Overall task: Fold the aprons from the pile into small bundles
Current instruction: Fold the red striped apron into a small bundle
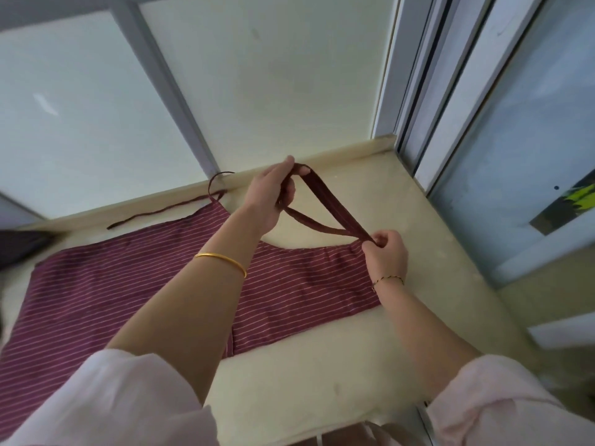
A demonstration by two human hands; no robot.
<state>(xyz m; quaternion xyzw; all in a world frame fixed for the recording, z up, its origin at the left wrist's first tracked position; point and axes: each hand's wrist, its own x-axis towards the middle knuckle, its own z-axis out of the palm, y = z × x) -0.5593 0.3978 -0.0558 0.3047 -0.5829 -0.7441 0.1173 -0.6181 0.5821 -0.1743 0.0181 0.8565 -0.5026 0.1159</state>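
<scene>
- The striped apron lies spread flat on the cream surface, bib end toward the right.
- The left hand grips the loop of the dark neck strap, lifted off the cloth — the right hand pinches the strap's base at the bib corner.
- Likely step: taming the strap before folding. Lay the loop flat inside the bib, untwisted — otherwise the bundle bulges.
- The loose waist tie at the far edge wants gathering too.
</scene>
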